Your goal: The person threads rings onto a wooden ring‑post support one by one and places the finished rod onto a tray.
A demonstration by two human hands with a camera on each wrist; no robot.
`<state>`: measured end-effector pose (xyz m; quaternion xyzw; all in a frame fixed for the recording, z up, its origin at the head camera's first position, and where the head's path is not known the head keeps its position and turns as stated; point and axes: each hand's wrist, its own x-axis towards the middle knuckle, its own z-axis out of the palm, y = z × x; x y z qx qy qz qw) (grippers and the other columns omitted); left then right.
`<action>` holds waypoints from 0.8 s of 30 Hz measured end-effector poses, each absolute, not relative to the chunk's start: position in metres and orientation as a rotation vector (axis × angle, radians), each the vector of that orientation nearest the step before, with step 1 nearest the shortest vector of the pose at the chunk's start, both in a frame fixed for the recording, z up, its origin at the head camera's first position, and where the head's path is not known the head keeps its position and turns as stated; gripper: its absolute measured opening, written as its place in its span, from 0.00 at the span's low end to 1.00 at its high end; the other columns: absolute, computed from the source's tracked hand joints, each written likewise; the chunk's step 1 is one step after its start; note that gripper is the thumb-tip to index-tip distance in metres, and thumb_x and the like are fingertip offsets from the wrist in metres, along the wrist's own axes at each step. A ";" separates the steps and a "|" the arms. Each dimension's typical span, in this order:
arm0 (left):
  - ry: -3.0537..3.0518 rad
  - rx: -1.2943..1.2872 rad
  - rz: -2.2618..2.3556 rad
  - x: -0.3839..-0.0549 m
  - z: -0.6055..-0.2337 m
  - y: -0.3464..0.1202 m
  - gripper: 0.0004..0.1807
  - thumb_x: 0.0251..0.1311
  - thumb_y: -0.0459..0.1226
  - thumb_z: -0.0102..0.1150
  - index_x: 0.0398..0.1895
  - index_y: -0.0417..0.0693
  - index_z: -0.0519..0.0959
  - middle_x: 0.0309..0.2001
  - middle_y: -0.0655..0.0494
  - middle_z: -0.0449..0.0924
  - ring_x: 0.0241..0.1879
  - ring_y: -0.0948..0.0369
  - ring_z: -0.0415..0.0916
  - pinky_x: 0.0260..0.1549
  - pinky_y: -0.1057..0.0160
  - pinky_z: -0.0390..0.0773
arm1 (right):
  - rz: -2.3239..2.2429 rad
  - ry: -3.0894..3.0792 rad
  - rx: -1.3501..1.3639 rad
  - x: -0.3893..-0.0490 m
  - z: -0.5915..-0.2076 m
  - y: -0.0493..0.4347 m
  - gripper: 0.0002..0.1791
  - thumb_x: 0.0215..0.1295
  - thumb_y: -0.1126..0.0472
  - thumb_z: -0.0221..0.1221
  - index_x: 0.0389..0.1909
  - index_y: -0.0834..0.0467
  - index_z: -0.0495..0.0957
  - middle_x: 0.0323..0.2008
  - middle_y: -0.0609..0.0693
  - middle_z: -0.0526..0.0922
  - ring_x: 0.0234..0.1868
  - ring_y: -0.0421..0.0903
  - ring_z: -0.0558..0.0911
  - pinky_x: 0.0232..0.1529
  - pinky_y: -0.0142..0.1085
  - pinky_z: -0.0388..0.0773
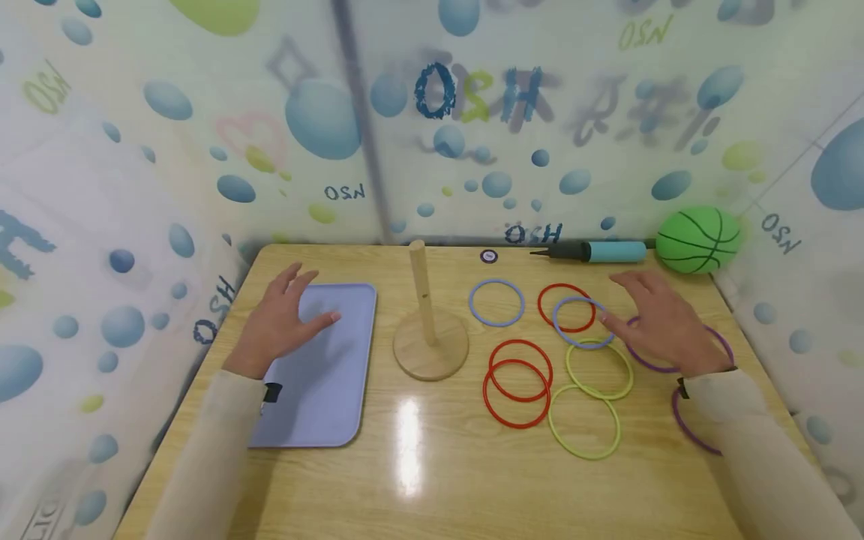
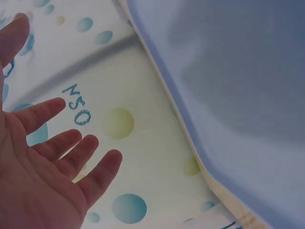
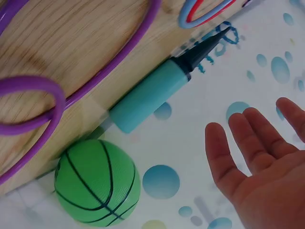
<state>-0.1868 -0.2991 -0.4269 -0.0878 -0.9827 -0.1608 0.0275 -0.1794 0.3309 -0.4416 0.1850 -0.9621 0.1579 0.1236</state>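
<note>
My left hand (image 1: 278, 324) hovers over the left part of a pale blue-violet tray (image 1: 337, 367), fingers relaxed and spread, holding nothing. On the other side my right hand (image 1: 658, 319) hangs above the rings with loose fingers, also without anything in it. Beneath it is a purple ring (image 1: 722, 339), partly covered by the hand, and its thumb overlaps a blue ring (image 1: 586, 345) in the head view. Another purple ring (image 1: 688, 435) is half hidden under the right sleeve. Between the hands a wooden peg (image 1: 423, 300) stands upright on a round base (image 1: 412, 352).
Red rings (image 1: 518, 426), yellow-green rings (image 1: 586, 456) and a blue ring (image 1: 496, 325) lie right of the peg. Along the back edge are a small round disc (image 1: 489, 256), a teal pump (image 1: 616, 251) and a green ball (image 1: 698, 240). Printed fabric walls enclose the table (image 1: 439, 510).
</note>
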 end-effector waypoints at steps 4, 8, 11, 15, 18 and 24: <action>-3.018 -0.335 -0.585 -0.184 -0.432 -0.292 0.50 0.66 0.63 0.66 0.81 0.44 0.63 0.82 0.35 0.52 0.78 0.34 0.55 0.70 0.28 0.65 | 0.503 -2.810 0.567 -0.175 -0.444 0.319 0.35 0.67 0.46 0.69 0.70 0.58 0.74 0.66 0.60 0.76 0.55 0.57 0.82 0.52 0.62 0.80; -2.989 -0.404 -0.671 -0.182 -0.435 -0.283 0.46 0.67 0.59 0.68 0.80 0.44 0.65 0.81 0.35 0.57 0.76 0.34 0.61 0.69 0.30 0.66 | 0.550 -2.814 0.631 -0.171 -0.442 0.309 0.29 0.69 0.49 0.69 0.67 0.57 0.77 0.65 0.57 0.77 0.44 0.51 0.85 0.50 0.57 0.82; -2.977 -0.452 -0.741 -0.180 -0.436 -0.276 0.45 0.67 0.57 0.68 0.79 0.45 0.66 0.80 0.36 0.59 0.74 0.35 0.64 0.68 0.32 0.69 | 0.577 -2.823 0.669 -0.169 -0.441 0.303 0.26 0.70 0.51 0.69 0.65 0.56 0.78 0.62 0.56 0.80 0.54 0.57 0.84 0.53 0.58 0.80; -2.936 -0.523 -0.883 -0.177 -0.441 -0.267 0.42 0.67 0.52 0.71 0.78 0.44 0.68 0.77 0.39 0.65 0.70 0.38 0.70 0.64 0.35 0.75 | 0.607 -2.853 0.711 -0.166 -0.442 0.293 0.24 0.72 0.50 0.67 0.63 0.58 0.80 0.58 0.57 0.83 0.56 0.59 0.84 0.53 0.58 0.81; -2.905 -0.554 -0.999 -0.176 -0.444 -0.260 0.40 0.66 0.48 0.73 0.76 0.45 0.69 0.74 0.42 0.68 0.68 0.41 0.73 0.60 0.39 0.81 | 0.632 -2.876 0.743 -0.163 -0.441 0.286 0.24 0.73 0.50 0.66 0.65 0.57 0.79 0.54 0.56 0.85 0.52 0.56 0.85 0.49 0.55 0.82; -2.894 -0.572 -1.209 -0.175 -0.448 -0.246 0.40 0.66 0.46 0.73 0.77 0.45 0.68 0.73 0.42 0.70 0.68 0.42 0.74 0.61 0.42 0.82 | 0.748 -2.876 0.801 -0.159 -0.445 0.272 0.20 0.73 0.53 0.68 0.61 0.54 0.81 0.55 0.53 0.86 0.52 0.51 0.87 0.49 0.52 0.85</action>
